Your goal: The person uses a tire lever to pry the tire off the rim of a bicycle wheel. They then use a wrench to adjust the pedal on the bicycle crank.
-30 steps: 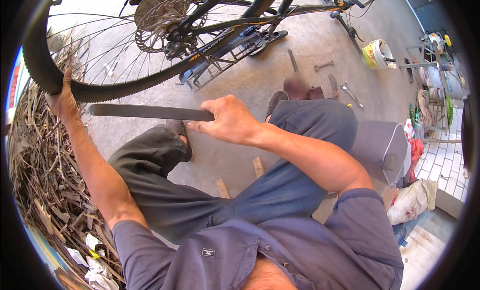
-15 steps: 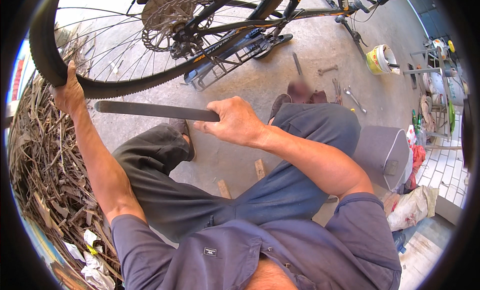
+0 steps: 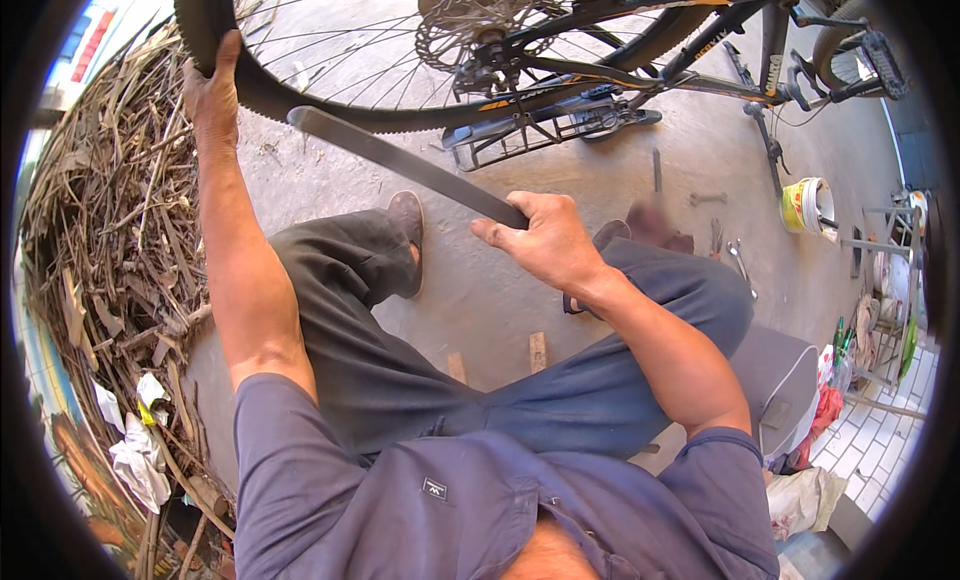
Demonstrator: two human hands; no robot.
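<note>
My left hand point(image 3: 212, 90) grips the black tyre point(image 3: 300, 105) of the rear bicycle wheel at its left side. The wheel's spokes and sprocket point(image 3: 470, 25) show above. My right hand point(image 3: 545, 242) is closed around one end of a long flat dark metal bar point(image 3: 400, 162), which slants up and left toward the tyre, its far end just below the tread. My legs in dark trousers are bent below, one brown shoe point(image 3: 408, 218) on the concrete.
A heap of dry sticks and scrap point(image 3: 110, 250) fills the left. A rear rack point(image 3: 530, 130) lies under the bicycle frame. Wrenches point(image 3: 738, 260) and a yellow-white bucket point(image 3: 808, 205) sit on the floor at right, with a grey seat point(image 3: 790, 380) and cluttered shelves further right.
The view has shifted, so the wheel sits further right and higher. My left hand stays on the tyre; the bar's far end has risen toward the tread.
</note>
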